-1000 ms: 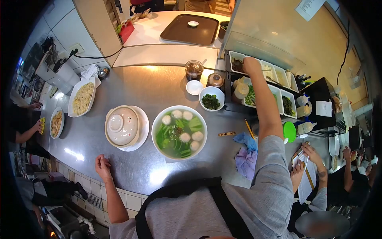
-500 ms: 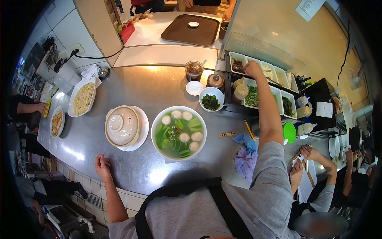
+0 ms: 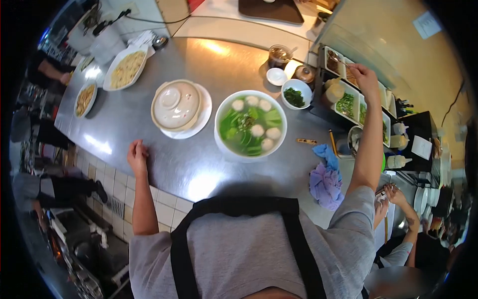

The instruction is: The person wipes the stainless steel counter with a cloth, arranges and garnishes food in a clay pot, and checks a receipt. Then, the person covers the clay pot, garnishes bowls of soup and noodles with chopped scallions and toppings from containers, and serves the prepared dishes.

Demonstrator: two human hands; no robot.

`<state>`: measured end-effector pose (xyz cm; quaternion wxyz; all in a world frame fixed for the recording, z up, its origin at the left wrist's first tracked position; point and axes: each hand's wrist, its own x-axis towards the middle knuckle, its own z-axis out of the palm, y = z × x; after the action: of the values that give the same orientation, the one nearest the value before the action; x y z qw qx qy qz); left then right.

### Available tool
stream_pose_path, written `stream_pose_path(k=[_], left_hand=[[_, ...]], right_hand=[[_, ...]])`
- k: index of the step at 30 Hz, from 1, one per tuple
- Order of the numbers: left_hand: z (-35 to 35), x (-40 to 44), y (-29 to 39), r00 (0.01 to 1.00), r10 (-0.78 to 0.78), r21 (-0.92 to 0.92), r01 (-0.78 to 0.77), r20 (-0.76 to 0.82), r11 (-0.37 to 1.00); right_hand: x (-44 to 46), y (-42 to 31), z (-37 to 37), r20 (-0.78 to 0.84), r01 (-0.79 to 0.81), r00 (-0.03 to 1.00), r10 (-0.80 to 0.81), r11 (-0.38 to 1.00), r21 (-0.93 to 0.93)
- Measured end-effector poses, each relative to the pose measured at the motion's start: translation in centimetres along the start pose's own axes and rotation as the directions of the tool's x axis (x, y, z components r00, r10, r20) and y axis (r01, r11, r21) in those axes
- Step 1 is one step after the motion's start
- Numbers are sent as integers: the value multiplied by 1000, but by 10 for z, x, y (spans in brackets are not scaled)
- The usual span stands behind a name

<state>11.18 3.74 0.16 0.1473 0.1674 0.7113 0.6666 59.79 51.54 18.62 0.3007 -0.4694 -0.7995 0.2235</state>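
Observation:
My right hand (image 3: 366, 78) is closed on the handle of a small metal spoon (image 3: 341, 61). The spoon reaches over a white tub of dark brown topping (image 3: 332, 61) in the topping rack. Below my forearm lies a tub of chopped scallions (image 3: 345, 105). My left hand (image 3: 138, 152) hovers at the counter's front edge, fingers curled, nothing visible in it. Between my arms stands a large white bowl of soup (image 3: 250, 124) with pale meatballs and green vegetables. Left of it, a lidded clay pot (image 3: 176, 103) rests on a white plate (image 3: 206, 110).
Behind the soup are a bowl of dark greens (image 3: 297, 94), a small white dish (image 3: 276, 76) and a dark drink cup (image 3: 280, 56). Purple cloth (image 3: 326, 187) and a pencil (image 3: 332, 141) lie to the right. Fried rice (image 3: 127, 70) stands far left. A co-worker's hand (image 3: 396, 193) is at lower right.
The view has shifted, so the counter sits higher and the items farther right. My right hand has drawn back from the brown topping tub, and the spoon now shows. My left hand stays near the edge.

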Motion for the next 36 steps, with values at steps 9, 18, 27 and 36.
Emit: stream_pose_path(k=[9, 18, 27, 36], left_hand=[[-2, 2, -1, 1000, -9, -30, 10, 13, 1000], [6, -12, 20, 998, -38, 90, 43, -56, 995], [0, -6, 5, 998, 20, 29, -18, -58, 999], [-1, -3, -3, 993, 59, 262, -30, -101, 965]], right_hand=[[-149, -118, 92, 195, 514, 858, -475, 797, -316], [-19, -5, 31, -193, 178, 952, -238, 942, -284], [83, 102, 21, 0, 131, 988, -153, 847, -516], [-41, -80, 65, -133, 322, 938, -319, 947, 1]])
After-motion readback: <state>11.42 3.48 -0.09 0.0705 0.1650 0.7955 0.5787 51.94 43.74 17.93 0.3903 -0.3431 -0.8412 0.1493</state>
